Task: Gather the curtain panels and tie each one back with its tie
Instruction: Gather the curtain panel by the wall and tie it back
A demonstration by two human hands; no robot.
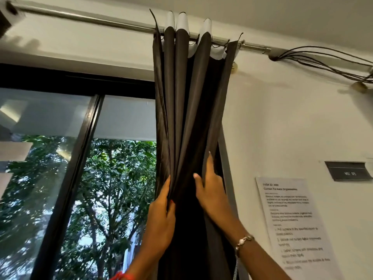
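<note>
Curtain (189,118) hangs bunched from 12 to 6 o'clock, beside the window (60,138). The left hand (161,217) pinches its folds at 7 o'clock. The right hand (212,193) presses flat on it at 5 o'clock. Gathering looks nearly done; no tie is on yet.

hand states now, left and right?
Left hand: grips the gathered curtain panel.
Right hand: open, straight fingers pressing on it.
</note>
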